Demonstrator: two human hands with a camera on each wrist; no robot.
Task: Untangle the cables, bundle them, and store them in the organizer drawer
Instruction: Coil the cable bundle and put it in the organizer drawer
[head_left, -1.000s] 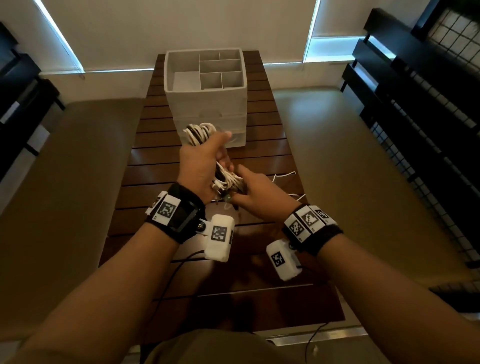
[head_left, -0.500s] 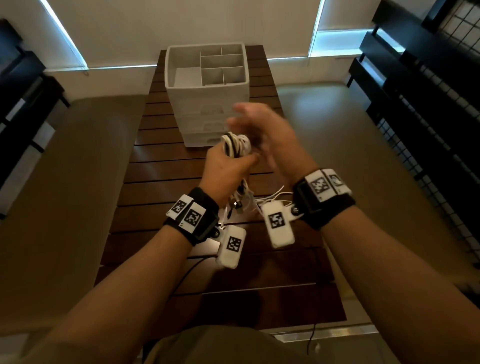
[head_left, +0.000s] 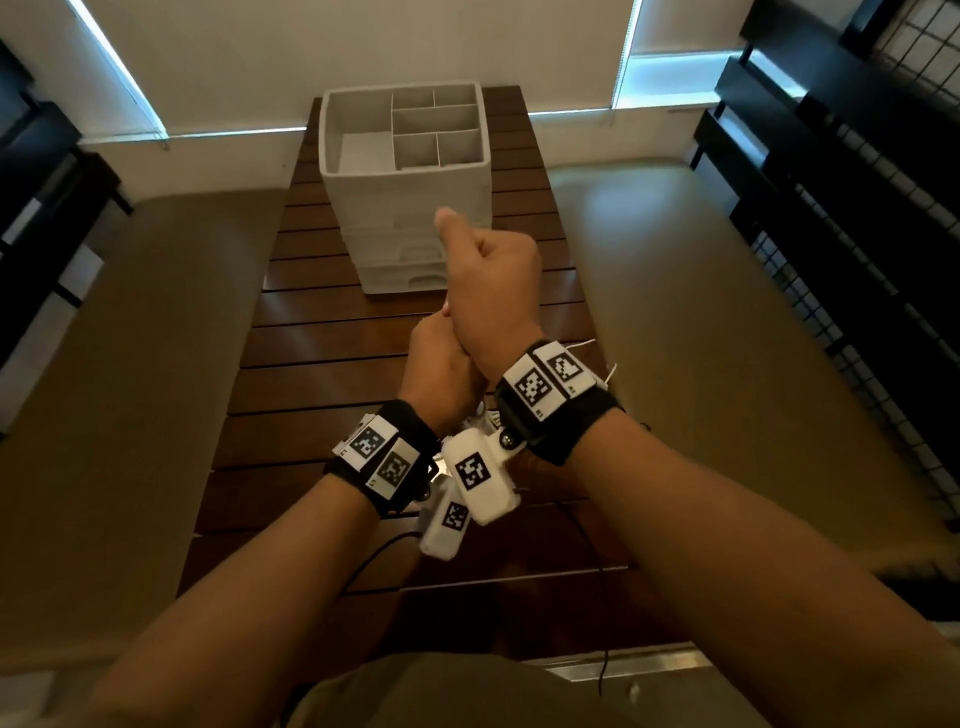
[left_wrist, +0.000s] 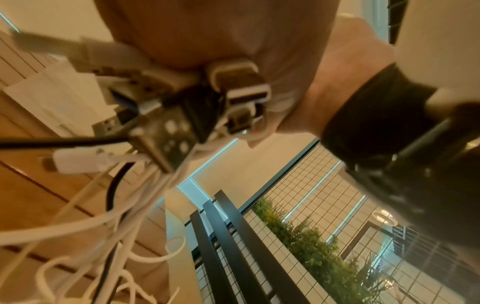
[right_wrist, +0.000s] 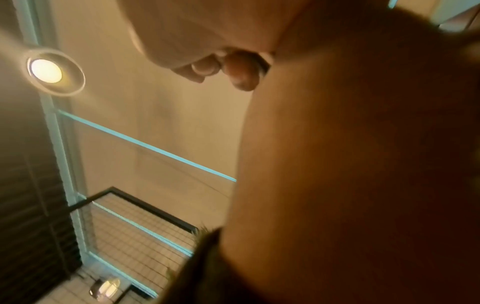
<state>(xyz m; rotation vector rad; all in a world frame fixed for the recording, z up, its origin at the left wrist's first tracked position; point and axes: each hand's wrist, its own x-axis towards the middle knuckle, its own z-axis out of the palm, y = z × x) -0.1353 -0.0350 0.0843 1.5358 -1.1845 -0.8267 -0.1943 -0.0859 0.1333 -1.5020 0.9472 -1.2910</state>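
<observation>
My left hand (head_left: 441, 374) grips a bundle of white and black cables over the wooden table (head_left: 322, 353). In the left wrist view the cable bundle (left_wrist: 161, 115) hangs below the palm, its USB plugs clustered together and loose white strands (left_wrist: 78, 222) trailing down. My right hand (head_left: 491, 280) is curled into a fist just above the left hand, thumb sticking up, and it hides the top of the bundle. In the right wrist view its fingertips (right_wrist: 241, 72) pinch a thin cable (right_wrist: 263, 61). The white organizer (head_left: 405, 208) stands behind the hands with its drawers closed.
A few white cable ends (head_left: 584, 344) poke out beside my right wrist. Padded benches (head_left: 130, 364) flank the table on both sides. A black rack with wire mesh (head_left: 857, 208) stands at the right. A thin black lead (head_left: 374, 566) crosses the table's near end.
My right hand rose from under the bundle, swung round and now sits curled above the left hand. The coiled top of the bundle, visible earlier, is now covered.
</observation>
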